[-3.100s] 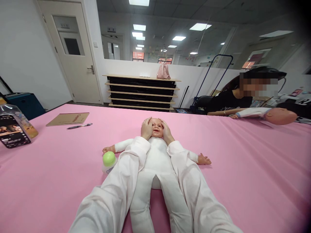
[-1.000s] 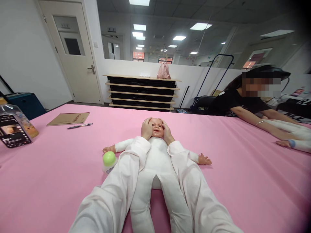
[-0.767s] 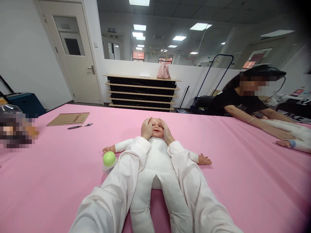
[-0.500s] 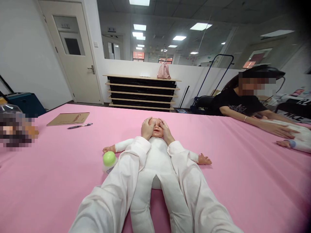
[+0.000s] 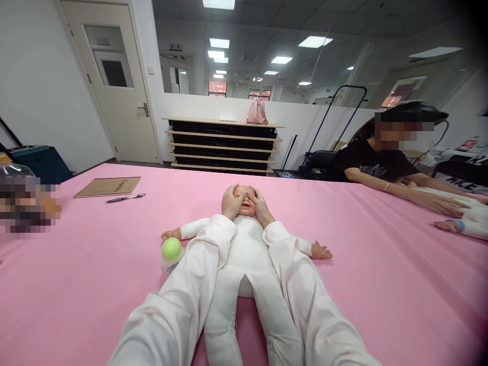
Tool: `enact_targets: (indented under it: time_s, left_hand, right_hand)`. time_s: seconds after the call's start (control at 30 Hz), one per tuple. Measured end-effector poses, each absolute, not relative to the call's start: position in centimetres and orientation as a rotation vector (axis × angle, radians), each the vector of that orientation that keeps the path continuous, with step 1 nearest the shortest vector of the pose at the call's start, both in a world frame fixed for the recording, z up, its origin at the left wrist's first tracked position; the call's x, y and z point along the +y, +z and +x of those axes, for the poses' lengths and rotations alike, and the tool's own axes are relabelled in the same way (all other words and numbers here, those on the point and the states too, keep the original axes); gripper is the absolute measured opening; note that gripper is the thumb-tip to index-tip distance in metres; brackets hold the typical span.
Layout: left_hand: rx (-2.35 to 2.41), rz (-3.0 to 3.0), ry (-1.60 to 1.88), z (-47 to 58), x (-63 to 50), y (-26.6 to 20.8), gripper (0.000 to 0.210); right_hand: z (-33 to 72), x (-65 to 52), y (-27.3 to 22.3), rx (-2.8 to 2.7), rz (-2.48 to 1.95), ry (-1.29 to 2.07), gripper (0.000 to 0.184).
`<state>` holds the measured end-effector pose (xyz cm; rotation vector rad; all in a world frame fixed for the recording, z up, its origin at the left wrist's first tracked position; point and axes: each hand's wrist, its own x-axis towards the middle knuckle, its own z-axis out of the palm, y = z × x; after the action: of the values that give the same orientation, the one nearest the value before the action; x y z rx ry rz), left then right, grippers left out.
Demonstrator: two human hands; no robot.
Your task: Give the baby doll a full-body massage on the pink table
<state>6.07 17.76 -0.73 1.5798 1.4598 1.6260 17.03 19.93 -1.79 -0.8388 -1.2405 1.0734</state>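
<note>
A baby doll with a white cloth body lies on its back, legs towards me and arms spread sideways. My left hand cups the left side of its head, the fingers wrapped round it. On the opposite side my right hand holds the head in the same way. Both thumbs rest on the face near the nose and eyes, partly hiding it; the mouth shows between my hands. Beside my left forearm stands a bottle with a green cap, partly covered by my sleeve.
A brown notebook and a pen lie on the pink tablecloth at left. Clear containers, partly blurred, stand at the left edge. At right, a person in black has hands on another doll.
My thumbs have slid inward over the doll's face, closer together by the nose and eyes. My palms and the doll stay in place.
</note>
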Motion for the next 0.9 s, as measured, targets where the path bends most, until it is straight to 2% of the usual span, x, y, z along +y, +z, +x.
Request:
enact_targets:
  time_s: [0.47, 0.9]
  left_hand:
    - [1.43, 1.478, 1.619, 6.1, 18.0, -0.8, 0.038]
    - [1.472, 1.576, 1.614, 6.1, 17.4, -0.5, 0.04]
  right_hand:
    - [17.0, 20.7, -2.3, -1.173, -0.818, 1.084, 0.034]
    - [17.1, 19.4, -1.6, -1.256, -0.833, 1.064, 0.043]
